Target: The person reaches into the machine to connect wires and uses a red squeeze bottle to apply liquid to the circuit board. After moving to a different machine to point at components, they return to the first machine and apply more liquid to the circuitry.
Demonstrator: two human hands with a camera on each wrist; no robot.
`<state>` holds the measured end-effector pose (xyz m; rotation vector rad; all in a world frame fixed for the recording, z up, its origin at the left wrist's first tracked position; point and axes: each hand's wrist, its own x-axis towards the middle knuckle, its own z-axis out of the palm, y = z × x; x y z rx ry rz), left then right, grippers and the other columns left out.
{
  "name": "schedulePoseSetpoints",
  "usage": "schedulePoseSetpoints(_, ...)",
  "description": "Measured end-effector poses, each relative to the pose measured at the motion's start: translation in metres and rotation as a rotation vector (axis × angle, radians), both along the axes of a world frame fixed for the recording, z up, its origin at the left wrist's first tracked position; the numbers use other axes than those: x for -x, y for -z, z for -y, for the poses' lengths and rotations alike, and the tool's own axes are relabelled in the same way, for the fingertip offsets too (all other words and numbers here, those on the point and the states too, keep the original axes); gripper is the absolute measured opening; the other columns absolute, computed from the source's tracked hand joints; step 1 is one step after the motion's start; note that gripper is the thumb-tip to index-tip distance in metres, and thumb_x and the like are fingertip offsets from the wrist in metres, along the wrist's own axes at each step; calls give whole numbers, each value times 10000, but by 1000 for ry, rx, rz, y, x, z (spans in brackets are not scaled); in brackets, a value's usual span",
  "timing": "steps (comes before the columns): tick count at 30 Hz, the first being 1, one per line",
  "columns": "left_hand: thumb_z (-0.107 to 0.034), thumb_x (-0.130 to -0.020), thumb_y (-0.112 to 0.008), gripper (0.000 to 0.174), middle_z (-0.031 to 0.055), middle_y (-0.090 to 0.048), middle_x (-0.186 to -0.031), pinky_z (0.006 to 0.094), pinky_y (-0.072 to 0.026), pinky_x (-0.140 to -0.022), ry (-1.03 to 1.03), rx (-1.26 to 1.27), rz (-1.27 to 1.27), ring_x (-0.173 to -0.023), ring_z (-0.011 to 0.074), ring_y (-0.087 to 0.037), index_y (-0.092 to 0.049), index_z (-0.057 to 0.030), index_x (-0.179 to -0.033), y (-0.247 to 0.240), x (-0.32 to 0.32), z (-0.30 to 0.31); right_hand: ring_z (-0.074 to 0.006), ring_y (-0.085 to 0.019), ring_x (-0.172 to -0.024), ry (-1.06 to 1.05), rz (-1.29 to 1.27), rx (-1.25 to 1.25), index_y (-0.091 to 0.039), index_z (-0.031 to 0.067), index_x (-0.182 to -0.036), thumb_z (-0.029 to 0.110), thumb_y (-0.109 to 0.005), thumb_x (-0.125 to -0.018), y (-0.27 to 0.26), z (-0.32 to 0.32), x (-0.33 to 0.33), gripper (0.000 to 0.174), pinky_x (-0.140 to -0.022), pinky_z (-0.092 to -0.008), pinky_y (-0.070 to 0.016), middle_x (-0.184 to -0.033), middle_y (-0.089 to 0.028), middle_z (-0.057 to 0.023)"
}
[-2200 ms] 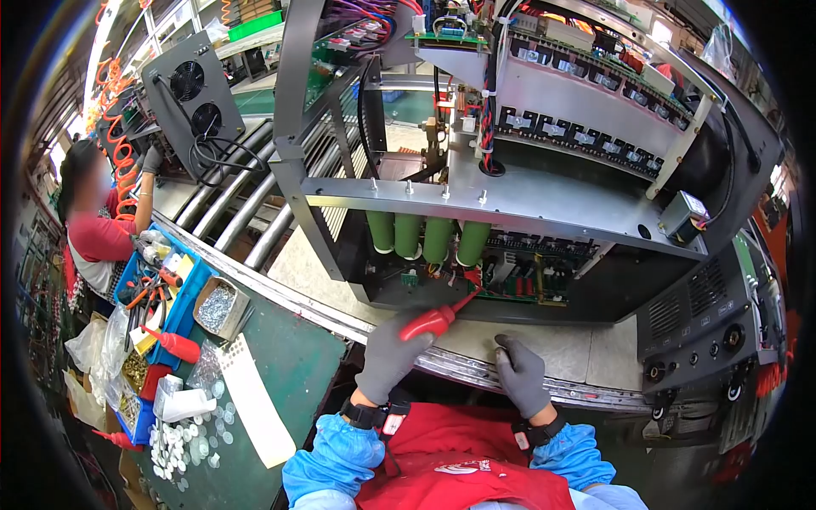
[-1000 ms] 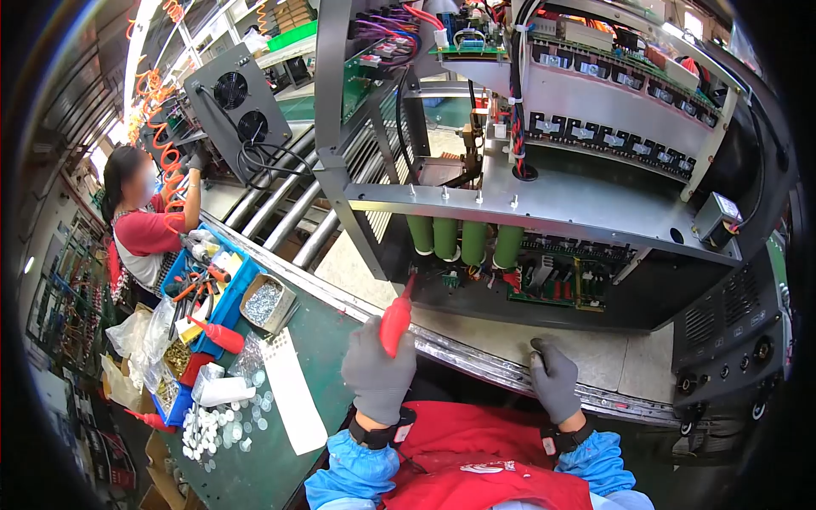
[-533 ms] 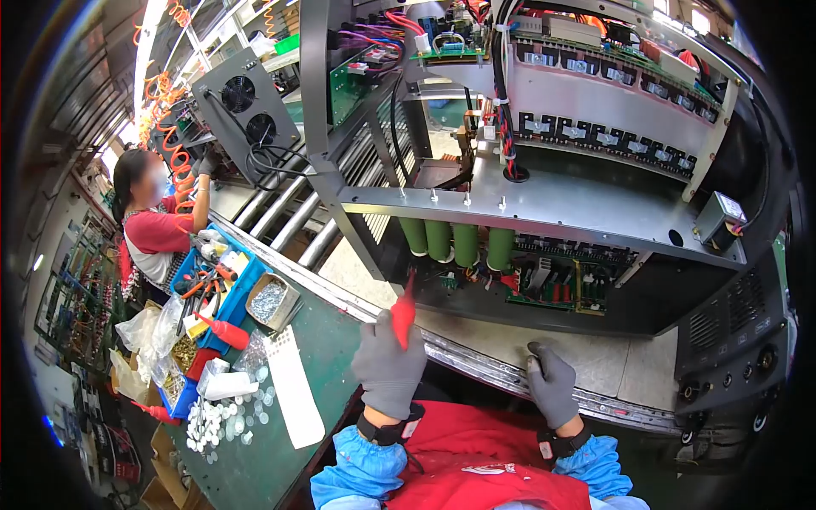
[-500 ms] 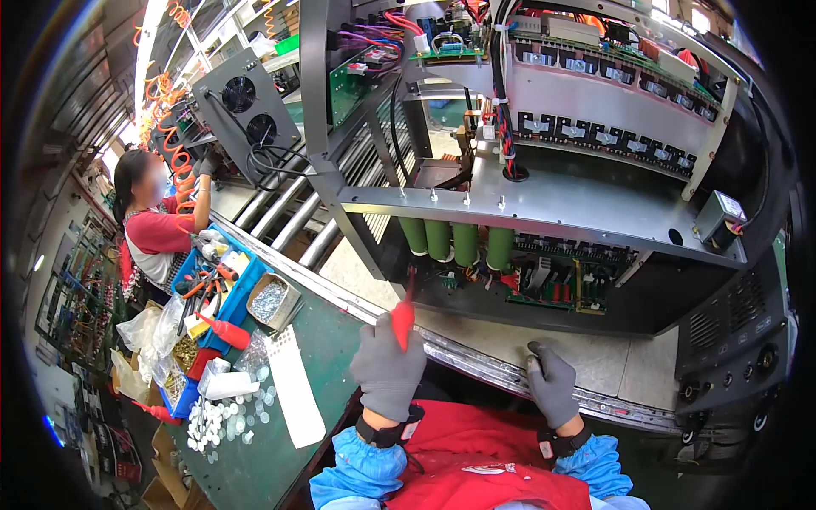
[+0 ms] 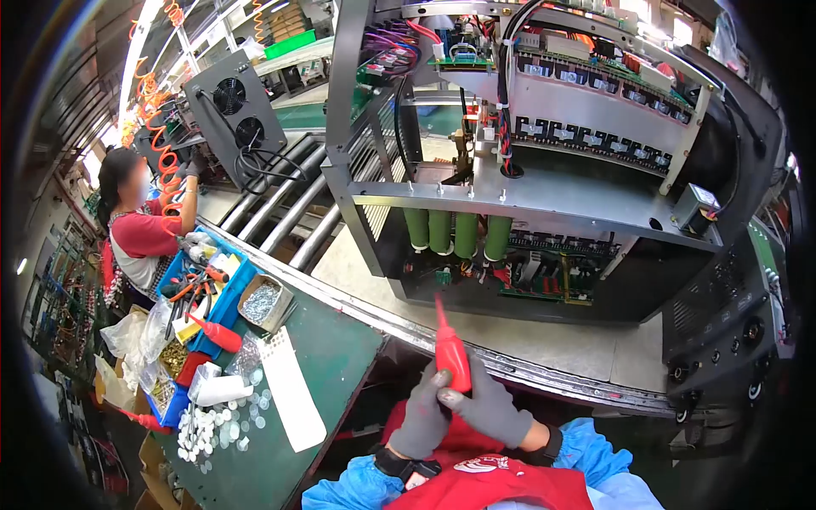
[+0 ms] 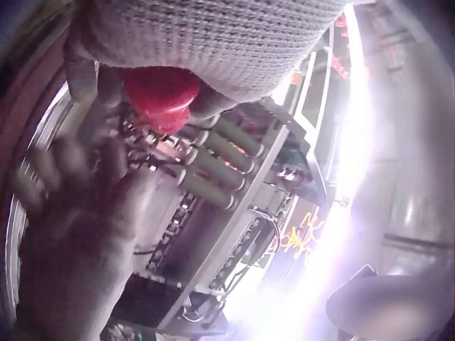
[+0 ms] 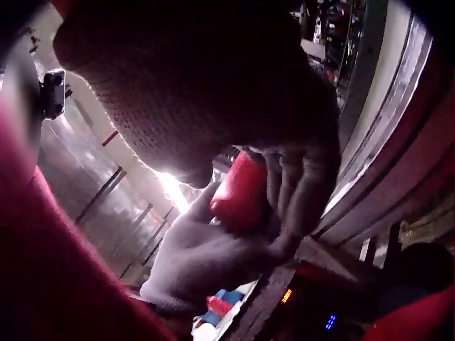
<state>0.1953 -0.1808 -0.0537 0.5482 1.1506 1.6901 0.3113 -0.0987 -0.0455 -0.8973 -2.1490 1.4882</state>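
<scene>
In the head view a red squeeze bottle [image 5: 453,361] with a long thin nozzle stands tip-up in front of the apron. My left hand [image 5: 420,418] and my right hand [image 5: 493,410], both in grey gloves, grip its lower part from either side, thumbs meeting near its base. From the right wrist, curled fingers [image 7: 288,195] wrap the bottle [image 7: 242,192], while the left hand [image 7: 206,259] lies against its end. The left wrist view has the bottle [image 6: 162,98] under the left hand [image 6: 206,42]. Beyond stands an open metal cabinet [image 5: 544,197] with circuit boards and green cylinders [image 5: 466,234].
At left, a green worktop [image 5: 336,340] carries a blue bin [image 5: 228,293] of tools, a box of screws [image 5: 262,302], a white strip [image 5: 293,391] and another red bottle [image 5: 219,334]. A metal rail [image 5: 408,327] fronts the cabinet. Another person [image 5: 140,229] works beside rollers [image 5: 289,217].
The bottle, earlier in my left hand alone by the rail, has come right and closer to my body. My right hand has left the rail and moved left onto the bottle.
</scene>
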Motion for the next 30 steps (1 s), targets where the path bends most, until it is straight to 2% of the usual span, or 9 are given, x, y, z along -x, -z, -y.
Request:
schedulePoseSetpoints(3,-351,-1021,-465,465,100,-575,-1215,371,-430,-1001,83,-41,156,-1156,191,-541,-496,-4,-1329,15,-2,0,-280,-690,-925,64,-26,-9,-409,66,-1441,369,-680,-905,14,2,-1,673,-842,-380,-542,-1139,-647,-186)
schedulePoseSetpoints(5,-346,-1030,-462,484,106,-579,-1234,375,-433,-1005,170,-30,441,-1160,200,-550,-489,12,-1354,29,2,-2,-234,-680,-914,156,-98,156,-448,61,-1407,328,-680,-895,3,3,-5,622,-817,-358,-541,-1132,-646,-171)
schedulePoseSetpoints(8,-319,-1032,-469,511,114,-589,-1265,365,-429,-1021,286,-103,294,-1161,220,-567,-480,48,-1387,22,12,-8,-162,-648,-878,280,-139,255,-512,41,-1339,245,-677,-876,-13,-6,-10,532,-768,-315,-533,-1091,-639,-133)
schedulePoseSetpoints(9,-300,-1014,-499,491,125,-597,-1258,363,-441,-1011,239,-60,64,-1147,233,-578,-502,35,-1373,23,18,-10,-164,-642,-883,317,-161,183,-528,25,-1316,232,-690,-865,-26,-13,-10,522,-770,-331,-527,-1063,-642,-123)
schedulePoseSetpoints(10,-281,-996,-528,473,137,-605,-1251,362,-453,-1001,186,-19,-165,-1133,245,-589,-525,22,-1359,26,25,-14,-206,-646,-875,341,-246,-54,-547,13,-1287,215,-713,-838,-30,-24,-7,520,-767,-357,-522,-1021,-645,-123)
schedulePoseSetpoints(12,-243,-961,-588,442,160,-622,-1236,360,-477,-981,62,60,-625,-1105,270,-611,-569,-4,-1332,34,40,-22,-274,-651,-868,349,-108,-516,-586,17,-1238,213,-745,-799,-54,-49,-7,506,-764,-386,-519,-975,-640,-143)
schedulePoseSetpoints(16,-249,-895,-622,458,196,-633,-1255,400,-480,-989,-88,79,-1203,-1159,334,-609,-609,-8,-1284,49,68,-31,-359,-642,-811,209,36,-821,-632,53,-1158,230,-783,-749,-108,-71,8,470,-711,-426,-519,-930,-619,-165)
schedulePoseSetpoints(18,-246,-867,-640,428,180,-628,-1266,417,-490,-976,-57,78,-1175,-1162,353,-599,-641,-24,-1233,50,74,-31,-369,-640,-780,164,67,-925,-635,72,-1147,234,-785,-741,-112,-78,16,463,-687,-442,-517,-924,-619,-159)
schedulePoseSetpoints(30,-221,-868,-642,374,143,-653,-1207,399,-504,-941,-54,-2,-1185,-1107,339,-618,-659,-38,-1194,58,84,-31,-387,-651,-770,179,233,-947,-643,103,-1131,295,-768,-738,-107,-90,31,455,-671,-470,-526,-902,-633,-178)
